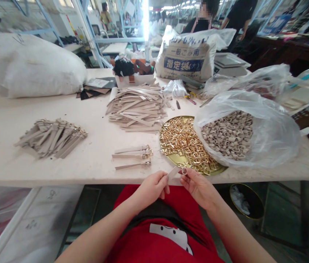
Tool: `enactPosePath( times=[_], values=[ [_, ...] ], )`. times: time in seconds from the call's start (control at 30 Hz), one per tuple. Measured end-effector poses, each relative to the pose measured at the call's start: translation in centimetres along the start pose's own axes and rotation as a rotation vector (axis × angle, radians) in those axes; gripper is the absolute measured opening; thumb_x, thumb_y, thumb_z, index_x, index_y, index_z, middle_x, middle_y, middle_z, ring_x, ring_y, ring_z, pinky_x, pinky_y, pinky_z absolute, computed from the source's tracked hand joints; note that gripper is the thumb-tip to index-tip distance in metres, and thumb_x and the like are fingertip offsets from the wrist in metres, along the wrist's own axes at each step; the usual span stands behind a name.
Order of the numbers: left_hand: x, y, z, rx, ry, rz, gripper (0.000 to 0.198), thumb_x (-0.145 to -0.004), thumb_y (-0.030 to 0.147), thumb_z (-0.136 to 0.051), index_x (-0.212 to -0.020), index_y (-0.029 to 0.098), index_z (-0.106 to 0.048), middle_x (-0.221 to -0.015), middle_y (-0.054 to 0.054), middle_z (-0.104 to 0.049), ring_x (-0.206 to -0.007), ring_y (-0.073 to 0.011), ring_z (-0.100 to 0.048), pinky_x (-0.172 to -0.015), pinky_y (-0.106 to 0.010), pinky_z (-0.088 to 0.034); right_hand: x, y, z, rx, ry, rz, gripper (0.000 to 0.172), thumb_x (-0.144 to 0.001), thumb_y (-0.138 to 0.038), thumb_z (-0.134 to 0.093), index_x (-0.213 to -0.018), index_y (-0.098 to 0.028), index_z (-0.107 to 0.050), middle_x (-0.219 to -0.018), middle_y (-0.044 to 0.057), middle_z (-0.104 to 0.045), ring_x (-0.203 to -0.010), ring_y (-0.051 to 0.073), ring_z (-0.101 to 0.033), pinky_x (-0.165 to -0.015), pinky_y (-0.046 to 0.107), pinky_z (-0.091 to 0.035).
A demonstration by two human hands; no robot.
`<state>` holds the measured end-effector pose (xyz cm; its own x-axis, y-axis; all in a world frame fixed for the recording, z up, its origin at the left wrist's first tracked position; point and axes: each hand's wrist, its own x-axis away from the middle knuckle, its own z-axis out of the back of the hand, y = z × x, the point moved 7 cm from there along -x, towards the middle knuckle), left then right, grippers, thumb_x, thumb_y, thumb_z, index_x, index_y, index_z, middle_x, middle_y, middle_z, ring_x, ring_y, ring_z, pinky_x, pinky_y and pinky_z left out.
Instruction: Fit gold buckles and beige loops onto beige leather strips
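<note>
Busy workshop out back, blazing tube light (145, 22), people (240, 14) beyond, and up front a pale worktop (94, 106), well loaded. Left: heap of buckled straps (52, 138). Centre: pile of strips (139, 107), three straps (129, 156) nearer. Right: gold tray (175, 158) of buckles (182, 133), clear bag (276, 133) of loops (227, 137). And at the near edge, just by the tray: beige strip (173, 173) in the tight fingers of the left hand (157, 184), small loop (184, 170) pinched in the right hand (197, 183), close to the strip's end.

Far left on my remote feed, I note a bulging white sack (31, 67); right of it, a white box (143, 79), bunched black item (124, 66) inside; then a printed bag (186, 53). Lower right: round bin (256, 204), white material (239, 200) inside.
</note>
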<state>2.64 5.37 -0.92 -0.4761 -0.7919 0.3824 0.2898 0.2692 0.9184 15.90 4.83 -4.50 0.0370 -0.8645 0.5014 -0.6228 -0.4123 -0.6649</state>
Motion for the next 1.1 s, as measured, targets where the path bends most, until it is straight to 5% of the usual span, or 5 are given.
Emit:
enactPosePath(
  times=[0.23,0.7,0.83,0.93,1.1],
  values=[
    [0.3,1.3,0.7,-0.374,0.163,-0.098,0.026,-0.083,0.031,-0.037,-0.070,0.017,-0.055,-0.056,0.000,-0.056,-0.052,-0.0125,-0.048,-0.053,-0.022,-0.032,-0.1,0.0,-0.1,0.118,0.006,0.100,0.019,-0.062,-0.031,-0.074,-0.074,-0.021,-0.062,-0.066,-0.004,-0.059,-0.058,0.009,-0.055,-0.061,0.022,-0.049],
    [0.3,1.3,0.7,-0.522,0.033,-0.099,0.027,-0.080,0.028,-0.038,-0.062,0.017,-0.055,-0.054,0.000,-0.054,-0.051,-0.0117,-0.044,-0.049,-0.023,-0.026,0.4,1.2,-0.6,0.488,-0.113,0.110,0.022,-0.066,-0.036,-0.070,-0.078,-0.019,-0.063,-0.062,-0.002,-0.061,-0.059,0.012,-0.052,-0.063,0.026,-0.041],
    [0.6,0.3,0.0,-0.250,-0.053,-0.022,0.027,-0.082,0.028,-0.037,-0.095,0.015,-0.056,-0.065,-0.001,-0.057,-0.054,-0.0118,-0.050,-0.053,-0.022,-0.034,0.3,1.3,-0.9,0.451,-0.118,0.125,0.020,-0.067,-0.037,-0.069,-0.074,-0.019,-0.062,-0.060,-0.003,-0.058,-0.057,0.012,-0.049,-0.060,0.026,-0.039],
    [0.8,-0.5,-0.8,-0.037,-0.145,0.043,0.045,-0.083,0.027,-0.034,-0.126,0.017,-0.034,-0.067,0.002,-0.054,-0.049,-0.0097,-0.048,-0.051,-0.021,-0.036,0.0,1.5,-1.0,0.376,-0.086,0.139,0.020,-0.066,-0.037,-0.069,-0.071,-0.020,-0.060,-0.061,-0.004,-0.056,-0.054,0.011,-0.047,-0.058,0.025,-0.039],
    [0.2,-0.1,0.4,0.051,0.003,-0.062,0.050,-0.084,0.039,-0.038,-0.129,0.015,-0.036,-0.056,0.006,-0.043,-0.049,-0.0093,-0.038,-0.052,-0.020,-0.032,-0.5,1.6,-2.5,0.544,-0.249,0.133,0.023,-0.076,-0.042,-0.057,-0.076,-0.019,-0.059,-0.065,0.000,-0.059,-0.058,0.014,-0.052,-0.059,0.028,-0.041]
  ],
)
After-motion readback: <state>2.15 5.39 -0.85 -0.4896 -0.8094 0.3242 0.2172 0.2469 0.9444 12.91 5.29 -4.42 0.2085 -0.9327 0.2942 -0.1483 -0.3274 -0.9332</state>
